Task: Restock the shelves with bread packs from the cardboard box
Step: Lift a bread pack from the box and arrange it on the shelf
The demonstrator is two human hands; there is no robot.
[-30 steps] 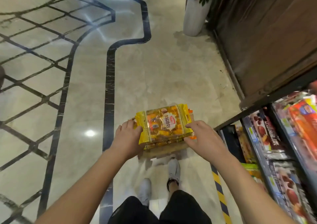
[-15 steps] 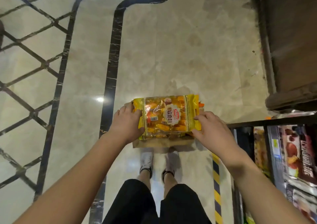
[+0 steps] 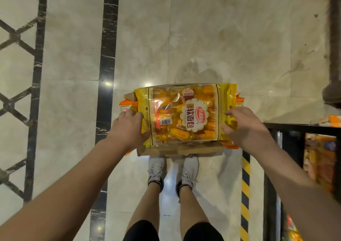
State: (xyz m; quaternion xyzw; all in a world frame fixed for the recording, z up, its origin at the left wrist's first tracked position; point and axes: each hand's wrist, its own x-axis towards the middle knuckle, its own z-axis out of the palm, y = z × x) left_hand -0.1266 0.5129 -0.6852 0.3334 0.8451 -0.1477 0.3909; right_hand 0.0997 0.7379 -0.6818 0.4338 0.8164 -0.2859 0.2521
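Observation:
A yellow bread pack (image 3: 186,114) with a clear window and a white label lies flat above the cardboard box (image 3: 180,150) on the marble floor. My left hand (image 3: 128,128) grips the pack's left end and my right hand (image 3: 246,128) grips its right end. More orange packs (image 3: 127,105) poke out of the box at both sides under the held one. The box is mostly hidden by the pack.
A black shelf unit (image 3: 287,128) with packaged goods stands at the right edge. A yellow-and-black hazard strip (image 3: 245,185) runs along the floor beside it. My feet in grey shoes (image 3: 173,168) stand just behind the box. A dark wooden base (image 3: 334,91) is at far right.
The view has tilted further down, and the pack now looks larger and closer to the camera. Both hands keep their hold on its ends.

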